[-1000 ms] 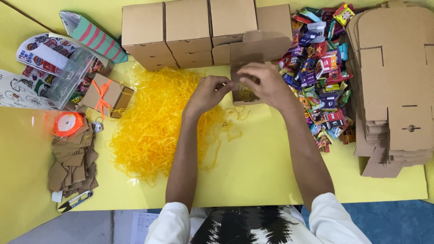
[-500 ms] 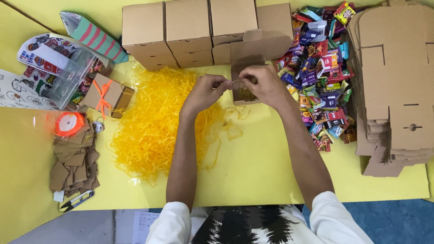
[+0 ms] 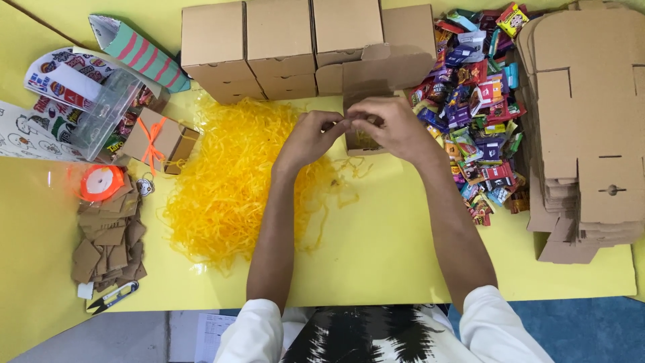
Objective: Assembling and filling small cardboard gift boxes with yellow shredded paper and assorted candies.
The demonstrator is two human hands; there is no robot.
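Hands meet over a small open brown cardboard box at the far middle of the yellow bench. The left hand and right hand have fingertips pinched together, touching each other just above the box's opening; a few yellow strands lie at the box, but whether the fingers grip any I cannot tell. The box's lid flap stands up behind the hands.

Left of the box spreads a loose heap of shredded yellow paper, running under the left forearm. Along the far edge stands a row of closed brown cardboard boxes, touching one another. To the right, close against the right hand, lies a pile of brightly coloured wrapped sweets, and beyond it a stack of flat unfolded cardboard blanks reaching the bench's right edge.

At the far left sit a clear plastic case, a small brown box tied with orange ribbon, a spool of orange ribbon, a pile of brown card tags and small thread snips at the near edge. Bare yellow surface lies open near the person, between and either side of the forearms.
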